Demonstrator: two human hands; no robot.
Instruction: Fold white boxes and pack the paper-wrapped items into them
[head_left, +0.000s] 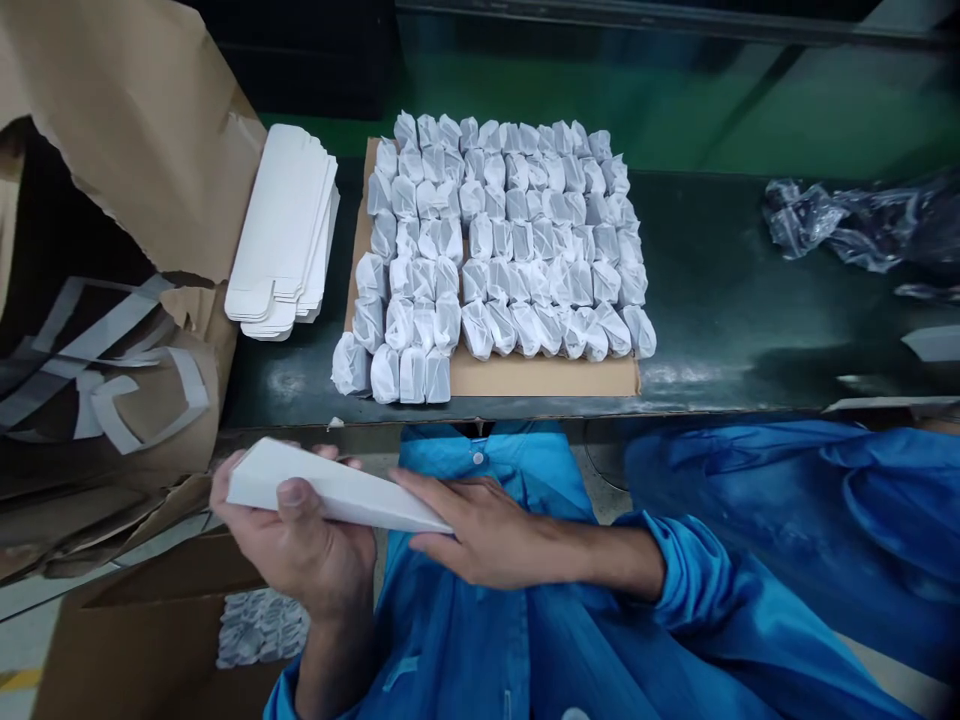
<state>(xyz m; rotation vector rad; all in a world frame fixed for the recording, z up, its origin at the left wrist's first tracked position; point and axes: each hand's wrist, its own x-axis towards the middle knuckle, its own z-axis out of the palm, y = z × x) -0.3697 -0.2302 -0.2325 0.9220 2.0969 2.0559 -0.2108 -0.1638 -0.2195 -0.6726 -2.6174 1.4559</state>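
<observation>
A long white carton [337, 485] lies tilted between my two hands, in front of the bench edge. My left hand [300, 540] is wrapped round its wider left end, thumb across the near face. Fingers and thumb of my right hand [480, 530] grip the narrow right end. Up on the bench, a stack of flat white cartons [285, 230] lies to the left. Beside it, several rows of small items wrapped in white paper [517, 235] stand close together on a cardboard sheet [544, 377].
A large brown paper bag [142, 130] with white paper strips [150, 395] stands at the left. Below it, a cardboard box [142, 640] holds more wrapped items [262, 628]. Crumpled clear plastic [840, 220] lies on the bench's right. Blue clothing of another person [795, 500] is at right.
</observation>
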